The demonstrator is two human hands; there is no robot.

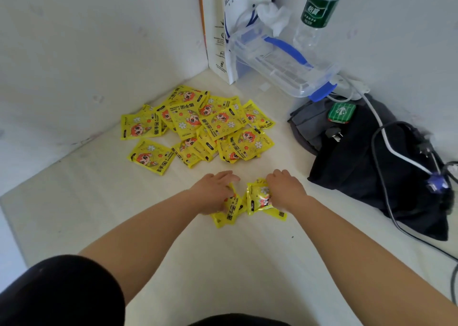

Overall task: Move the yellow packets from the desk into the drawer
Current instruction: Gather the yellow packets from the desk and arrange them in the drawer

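1. Both arms reach out over the pale, smooth desk (153, 226).
2. The left hand (215, 191) curls its fingers round a crumpled bunch of packets (229, 213); their long sides run roughly toward the camera.
3. The right hand (285, 189) grips a second bunch (259, 199), glossy foil creased and tilted up off the desk.
4. Just beyond, the pile of yellow packets (198, 124) lies flat: shiny rectangular sachets, overlapping, long axes pointing every which way.
5. Behind it stand a clear plastic box (280, 60) with blue clips and a white paper bag (230, 15); soft dark fabric (359, 164) sits to the right.
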